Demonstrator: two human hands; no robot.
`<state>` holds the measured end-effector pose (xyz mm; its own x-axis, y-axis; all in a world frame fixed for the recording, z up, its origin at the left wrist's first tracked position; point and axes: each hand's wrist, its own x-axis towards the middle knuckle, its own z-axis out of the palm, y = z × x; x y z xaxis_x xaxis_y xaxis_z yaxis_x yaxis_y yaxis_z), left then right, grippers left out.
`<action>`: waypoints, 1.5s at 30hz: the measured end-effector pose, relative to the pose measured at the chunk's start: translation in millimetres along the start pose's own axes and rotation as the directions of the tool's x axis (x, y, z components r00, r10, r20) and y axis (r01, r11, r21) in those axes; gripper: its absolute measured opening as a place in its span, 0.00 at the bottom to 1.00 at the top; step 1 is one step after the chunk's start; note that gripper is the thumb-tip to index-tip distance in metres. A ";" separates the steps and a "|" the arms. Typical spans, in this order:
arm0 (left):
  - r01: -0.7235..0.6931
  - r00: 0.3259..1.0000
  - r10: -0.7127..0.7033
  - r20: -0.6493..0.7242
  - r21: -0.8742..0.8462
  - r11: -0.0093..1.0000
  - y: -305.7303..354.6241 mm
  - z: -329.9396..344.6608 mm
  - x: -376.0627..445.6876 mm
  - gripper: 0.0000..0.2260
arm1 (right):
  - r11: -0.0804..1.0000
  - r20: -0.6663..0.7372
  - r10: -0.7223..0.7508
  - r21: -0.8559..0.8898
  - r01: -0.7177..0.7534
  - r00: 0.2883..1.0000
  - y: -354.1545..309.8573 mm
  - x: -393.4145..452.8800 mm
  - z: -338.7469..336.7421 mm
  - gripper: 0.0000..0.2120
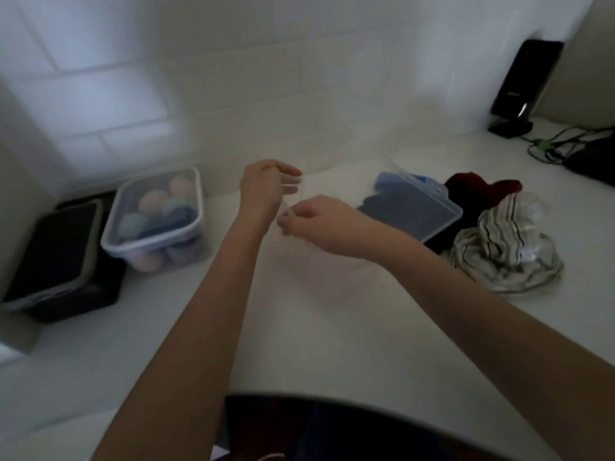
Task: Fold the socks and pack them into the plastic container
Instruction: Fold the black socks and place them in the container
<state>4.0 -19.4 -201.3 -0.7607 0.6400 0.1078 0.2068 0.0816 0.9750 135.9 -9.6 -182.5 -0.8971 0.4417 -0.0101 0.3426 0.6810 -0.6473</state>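
Head view: two hands are shown above the white counter. A pale, blurred item is pinched by the right hand; whether it is a sock cannot be told. The left hand is half curled just beside it, its grip unclear. Left of the hands, one lidded plastic container holds rolled socks. Right of the hands, one lid rests on a pile of dark socks and striped fabric.
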 end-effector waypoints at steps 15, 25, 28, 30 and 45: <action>-0.301 0.900 0.399 -0.175 0.412 0.860 -46.5 -55.9 -98.8 0.15 | 0.790 -0.196 -0.223 -0.610 0.060 0.955 18.4 -34.8 28.1 0.11; -0.327 0.860 0.497 -0.116 0.621 0.712 -45.4 -48.6 -107.1 0.12 | 0.843 -0.674 0.057 -0.363 -0.396 0.737 89.1 -44.9 14.4 0.17; -0.337 0.852 0.514 -0.103 0.642 0.688 -46.7 -46.5 -106.2 0.11 | 0.781 -0.608 0.158 -0.405 -0.475 0.778 90.3 -39.2 17.0 0.17; -0.332 0.832 0.544 -0.104 0.693 0.640 -47.4 -45.6 -104.4 0.10 | 0.737 -0.637 0.146 -0.440 -0.513 0.757 86.7 -37.5 15.9 0.15; -0.488 0.842 0.512 0.170 0.643 0.590 -18.2 -58.1 -99.1 0.17 | 0.851 -0.766 0.320 0.491 0.186 0.557 36.7 -30.5 -21.9 0.07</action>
<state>39.9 -128.7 -218.4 -0.4302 0.7102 0.5573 0.8891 0.2266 0.3976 182.0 14.7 -189.2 -0.1766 0.9117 0.3710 -0.0123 0.3748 -0.9270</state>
